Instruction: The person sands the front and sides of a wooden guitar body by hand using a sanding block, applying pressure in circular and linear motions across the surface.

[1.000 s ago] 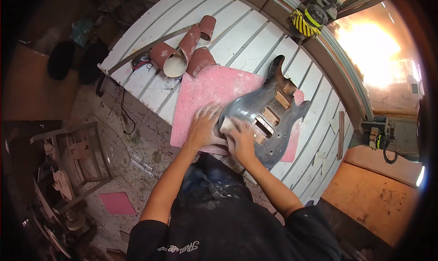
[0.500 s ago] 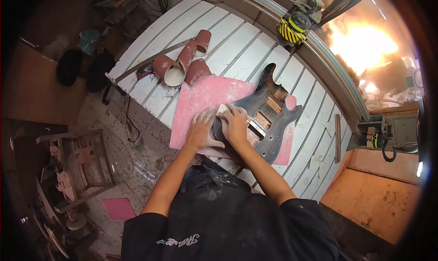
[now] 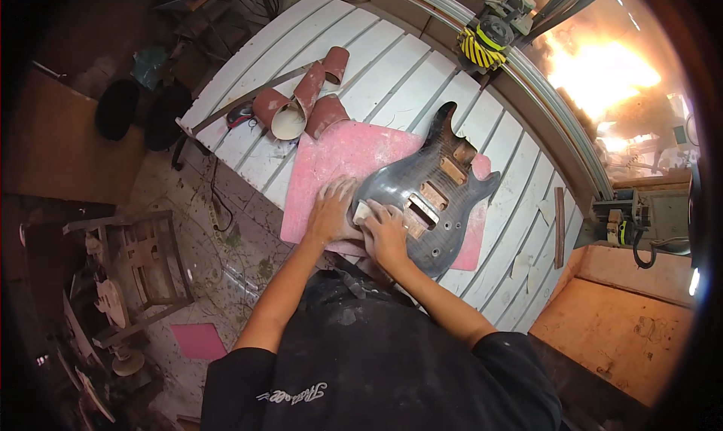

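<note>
A dark, wood-grained electric guitar body (image 3: 388, 184) lies on a pink foam sheet (image 3: 331, 148), its top facing up, with cut-out cavities and small holes. My right hand (image 3: 385, 239) presses a folded, pale piece of sandpaper (image 3: 362, 212) onto the body's lower left edge, fingers closed over it. Against that same edge rests my left hand (image 3: 331, 211), its fingers stretched out and dusty, partly over the foam; its thumb is partly hidden near the body.
Several reddish-brown rolls of abrasive paper (image 3: 325, 114) lie on the white slatted table (image 3: 384, 47) at the far left. A dark strip (image 3: 559, 227) lies at the table's right. A machine with a yellow-striped cover (image 3: 482, 48) hangs beyond the far edge. Wooden frames (image 3: 143, 265) stand at left.
My right hand with the sandpaper has slid down and slightly left along the guitar body's edge, uncovering more of its top. My left hand has barely moved.
</note>
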Available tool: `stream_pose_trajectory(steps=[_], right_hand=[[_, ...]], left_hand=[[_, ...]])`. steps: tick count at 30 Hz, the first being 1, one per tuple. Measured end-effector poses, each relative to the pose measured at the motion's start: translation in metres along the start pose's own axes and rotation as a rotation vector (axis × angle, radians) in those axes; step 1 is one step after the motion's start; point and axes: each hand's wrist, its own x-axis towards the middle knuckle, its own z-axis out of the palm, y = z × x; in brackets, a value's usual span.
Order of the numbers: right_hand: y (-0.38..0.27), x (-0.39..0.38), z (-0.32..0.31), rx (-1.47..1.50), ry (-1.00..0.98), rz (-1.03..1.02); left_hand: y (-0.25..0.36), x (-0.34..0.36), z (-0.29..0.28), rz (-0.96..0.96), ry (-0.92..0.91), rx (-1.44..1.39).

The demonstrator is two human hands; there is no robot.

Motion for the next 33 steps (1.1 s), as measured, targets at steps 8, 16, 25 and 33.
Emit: stream_pose_trajectory(steps=[8,16,25,33], right_hand=[[0.006,0.031,0.0,0.007,0.028,0.033],[0.009,0.044,0.0,-0.004,-0.031,0.01],[0.003,0.018,-0.012,-0.009,-0.064,-0.035],[0.019,0.069,-0.031,-0.026,0.033,0.081]], left_hand=[[0.01,0.004,-0.006,-0.014,-0.014,-0.024],[0.011,0.005,-0.008,-0.023,0.005,-0.028],[0.006,0.002,-0.004,-0.007,0.021,-0.022],[0.015,-0.009,-0.003,-0.044,0.032,-0.013]])
